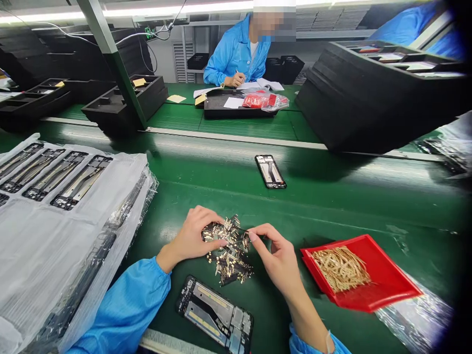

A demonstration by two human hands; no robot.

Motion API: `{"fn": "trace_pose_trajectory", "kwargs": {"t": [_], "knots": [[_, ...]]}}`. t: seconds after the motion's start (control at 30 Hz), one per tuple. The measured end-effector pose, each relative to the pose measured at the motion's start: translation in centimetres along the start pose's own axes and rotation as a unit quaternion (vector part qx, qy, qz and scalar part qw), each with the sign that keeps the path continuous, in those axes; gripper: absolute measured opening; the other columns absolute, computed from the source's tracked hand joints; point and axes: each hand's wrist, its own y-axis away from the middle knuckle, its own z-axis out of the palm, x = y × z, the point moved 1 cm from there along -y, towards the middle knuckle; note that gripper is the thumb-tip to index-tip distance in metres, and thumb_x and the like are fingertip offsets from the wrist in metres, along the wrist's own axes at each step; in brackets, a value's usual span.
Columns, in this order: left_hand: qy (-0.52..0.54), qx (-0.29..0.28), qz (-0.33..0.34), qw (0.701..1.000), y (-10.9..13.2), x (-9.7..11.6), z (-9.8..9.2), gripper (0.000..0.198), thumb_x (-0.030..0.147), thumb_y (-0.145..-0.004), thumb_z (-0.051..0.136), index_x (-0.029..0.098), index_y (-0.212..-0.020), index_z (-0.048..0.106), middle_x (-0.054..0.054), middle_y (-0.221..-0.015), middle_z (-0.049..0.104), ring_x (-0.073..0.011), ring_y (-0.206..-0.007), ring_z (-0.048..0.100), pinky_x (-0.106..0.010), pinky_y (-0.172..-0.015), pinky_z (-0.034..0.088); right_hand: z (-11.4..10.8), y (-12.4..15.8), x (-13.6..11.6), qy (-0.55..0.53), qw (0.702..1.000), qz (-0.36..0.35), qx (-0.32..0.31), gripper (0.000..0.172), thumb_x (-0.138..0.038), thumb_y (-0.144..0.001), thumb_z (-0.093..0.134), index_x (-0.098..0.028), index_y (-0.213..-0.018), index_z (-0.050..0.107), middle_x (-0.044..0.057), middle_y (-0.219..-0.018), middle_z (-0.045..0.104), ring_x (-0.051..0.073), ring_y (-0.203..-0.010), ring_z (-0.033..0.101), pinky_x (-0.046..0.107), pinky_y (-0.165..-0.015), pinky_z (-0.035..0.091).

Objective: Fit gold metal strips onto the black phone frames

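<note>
My left hand point(193, 236) rests curled on a loose heap of small black-and-gold parts point(230, 255) on the green belt, its fingers bent over the heap's left side. My right hand point(275, 255) pinches one thin dark piece at the heap's upper right edge. A phone frame point(216, 314) lies flat just below the heap, between my blue sleeves. A second phone frame point(270, 171) lies farther out on the belt.
A red tray point(387, 280) of thin gold strips sits at my right. Stacked plastic-wrapped trays of phone frames point(55, 182) fill the left. Black foam trays point(361, 98) stand beyond the belt, where a person in a blue coat point(236, 54) writes.
</note>
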Motion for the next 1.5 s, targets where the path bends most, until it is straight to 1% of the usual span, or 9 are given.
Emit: {"fn": "trace_pose_trajectory", "kwargs": {"t": [0.1,0.23,0.4,0.6,0.77,0.97,1.13,1.27,1.5], "knots": [[-0.064,0.097,0.059,0.992,0.6,1.4,0.9,0.033,0.027,-0.107,0.071,0.024,-0.140,0.068,-0.012,-0.132,0.073,-0.0270,-0.121,0.066,-0.044,-0.106,0.049,-0.1,-0.1,0.0,-0.010,0.999,0.020,0.030,0.036,-0.057,-0.101,0.073,-0.023,-0.091,0.079,0.006,-0.091,0.074,0.025,-0.085,0.064,0.038,-0.081,0.048],[-0.030,0.023,0.121,0.992,1.5,3.2,2.8,0.058,0.014,-0.111,0.054,0.024,-0.168,0.043,-0.014,-0.163,0.056,-0.0271,-0.150,0.055,-0.048,-0.123,0.046,0.9,0.3,-0.5,-0.085,0.996,0.014,-0.016,0.032,-0.053,-0.102,0.074,-0.023,-0.092,0.078,0.004,-0.090,0.072,0.022,-0.084,0.064,0.036,-0.080,0.051],[0.216,-0.078,-0.058,0.971,2.1,3.8,4.4,0.065,0.042,-0.112,0.061,0.021,-0.170,0.041,-0.013,-0.170,0.047,-0.0288,-0.158,0.048,-0.049,-0.136,0.038,2.3,0.9,-1.1,-0.138,0.990,-0.020,-0.037,0.028,-0.049,-0.106,0.071,-0.023,-0.096,0.077,0.004,-0.091,0.070,0.022,-0.086,0.065,0.035,-0.080,0.053],[0.365,0.080,-0.241,0.896,1.6,4.1,4.5,0.046,0.056,-0.105,0.070,0.015,-0.121,0.082,-0.014,-0.133,0.077,-0.0312,-0.131,0.071,-0.045,-0.122,0.054,2.8,1.7,-2.4,0.023,0.995,-0.095,0.000,0.021,-0.035,-0.109,0.063,-0.024,-0.095,0.074,0.005,-0.093,0.073,0.024,-0.090,0.067,0.041,-0.084,0.051],[0.437,0.152,-0.272,0.844,1.0,3.5,3.4,0.042,0.058,-0.101,0.074,0.017,-0.110,0.072,-0.005,-0.094,0.076,-0.0171,-0.076,0.073,-0.028,-0.076,0.061,-3.8,5.7,-2.8,0.244,0.938,-0.124,0.212,0.009,-0.026,-0.108,0.065,-0.024,-0.107,0.074,0.008,-0.101,0.074,0.027,-0.095,0.067,0.043,-0.089,0.048],[0.348,-0.076,-0.297,0.886,1.2,3.6,3.3,0.052,0.066,-0.092,0.077,0.014,-0.100,0.078,0.000,-0.067,0.058,-0.0140,-0.064,0.052,-0.025,-0.064,0.043,-12.5,10.2,-0.9,0.489,0.796,-0.030,0.356,0.029,-0.043,-0.109,0.060,-0.021,-0.106,0.079,0.016,-0.105,0.074,0.039,-0.104,0.056,0.055,-0.091,0.039],[0.319,-0.273,-0.294,0.859,2.2,5.2,4.2,0.055,0.065,-0.090,0.072,0.011,-0.089,0.079,0.001,-0.065,0.049,-0.0114,-0.058,0.035,-0.026,-0.055,0.024,-7.0,10.9,-3.4,0.414,0.877,-0.124,0.211,0.018,-0.023,-0.108,0.064,-0.027,-0.123,0.073,0.011,-0.111,0.073,0.033,-0.103,0.062,0.051,-0.093,0.040],[0.296,-0.303,-0.248,0.871,2.5,5.6,4.6,0.046,0.053,-0.096,0.063,0.016,-0.068,0.063,0.003,-0.064,0.030,-0.0124,-0.063,0.024,-0.030,-0.057,0.016,-1.8,11.2,-4.9,0.383,0.902,-0.196,0.037,0.025,-0.018,-0.109,0.064,-0.031,-0.130,0.070,0.005,-0.116,0.077,0.030,-0.107,0.061,0.047,-0.093,0.037],[0.159,-0.276,-0.078,0.945,2.8,5.9,4.9,0.035,0.023,-0.096,0.055,0.018,-0.062,0.046,0.002,-0.061,0.039,-0.0135,-0.061,0.036,-0.031,-0.061,0.026,0.2,11.0,-4.1,0.380,0.905,-0.190,0.012,0.014,-0.017,-0.113,0.057,-0.025,-0.114,0.069,0.004,-0.107,0.077,0.028,-0.102,0.058,0.043,-0.088,0.034]]}}
